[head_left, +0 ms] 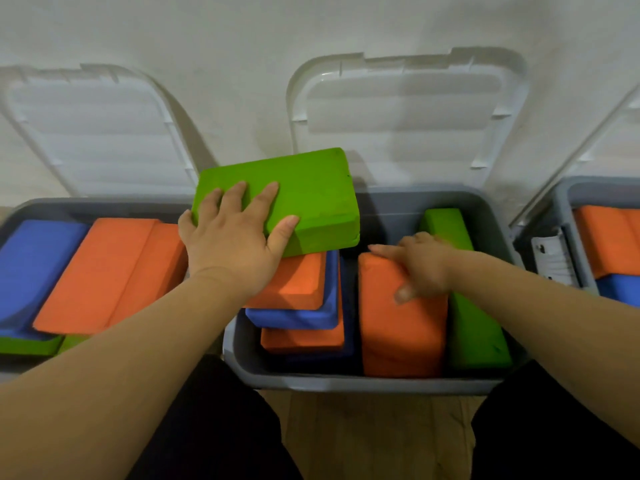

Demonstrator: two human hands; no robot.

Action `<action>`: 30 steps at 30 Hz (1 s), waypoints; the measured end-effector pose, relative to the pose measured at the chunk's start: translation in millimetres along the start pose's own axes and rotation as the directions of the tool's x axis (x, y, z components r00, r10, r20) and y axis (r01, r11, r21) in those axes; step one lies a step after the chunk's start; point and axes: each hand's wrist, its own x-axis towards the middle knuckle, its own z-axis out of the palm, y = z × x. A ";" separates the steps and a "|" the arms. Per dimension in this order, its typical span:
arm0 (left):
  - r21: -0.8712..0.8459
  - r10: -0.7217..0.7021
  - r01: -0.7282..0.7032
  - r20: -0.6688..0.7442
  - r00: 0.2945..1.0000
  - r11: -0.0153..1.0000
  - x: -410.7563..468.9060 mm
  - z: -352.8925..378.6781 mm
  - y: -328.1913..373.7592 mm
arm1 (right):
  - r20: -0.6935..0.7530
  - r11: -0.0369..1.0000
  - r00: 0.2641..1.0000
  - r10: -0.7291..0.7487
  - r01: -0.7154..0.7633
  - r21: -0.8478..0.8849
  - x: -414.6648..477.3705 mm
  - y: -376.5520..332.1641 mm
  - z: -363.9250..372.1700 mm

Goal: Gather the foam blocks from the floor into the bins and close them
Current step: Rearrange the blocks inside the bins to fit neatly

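My left hand [232,233] grips a green foam block [311,192], fingers spread over its top and thumb on its near side, holding it tilted above the left half of the middle grey bin [346,382]. Under it lies a stack of orange and blue blocks [304,306]. My right hand [420,268] grips the top of an upright orange block [401,334] in the same bin, thumb on its face. A green block [474,327] stands on edge to the right of it. The bin's white lid [408,109] leans open against the wall.
A left grey bin [86,207] holds blue, orange and green blocks, its lid [93,133] open against the wall. A third bin [568,202] at the right edge holds orange and blue blocks. Wood floor [374,438] shows between my dark-clothed legs.
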 end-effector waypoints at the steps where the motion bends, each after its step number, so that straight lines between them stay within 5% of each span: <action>1: 0.000 0.001 -0.001 0.001 1.000 1.000 -4.0 -0.2 0.0 | -0.003 0.999 1.000 -0.025 0.025 0.049 -11.0 0.7 -2.3; 6: -0.024 -0.003 0.005 0.044 0.999 1.000 -17.7 -5.1 1.0 | -0.053 0.991 0.999 -0.003 0.010 0.136 -79.7 0.9 -26.6; 10: -0.034 -0.010 0.013 0.099 0.995 0.999 -23.4 -11.4 0.0 | -0.255 0.974 0.961 0.104 -0.047 0.221 -138.9 -3.1 -62.4; 16: -0.053 0.011 0.000 0.213 0.977 0.999 -26.0 -20.6 3.1 | -0.536 0.965 0.803 0.260 -0.199 0.170 -204.2 -20.6 -117.0; 21: -0.048 0.040 -0.027 0.293 0.955 0.998 -28.5 -32.3 4.0 | -0.762 0.964 0.591 0.266 -0.177 0.199 -224.3 -45.3 -147.7; 26: -0.077 0.054 -0.032 0.312 0.949 0.997 -32.8 -39.7 0.9 | -0.878 0.947 0.410 0.247 0.091 0.309 -208.4 -69.5 -150.1; 30: -0.246 0.079 -0.022 0.226 0.971 0.969 -31.4 -46.7 -5.1 | -0.828 0.730 0.335 0.450 0.395 0.557 -189.7 -95.5 -148.3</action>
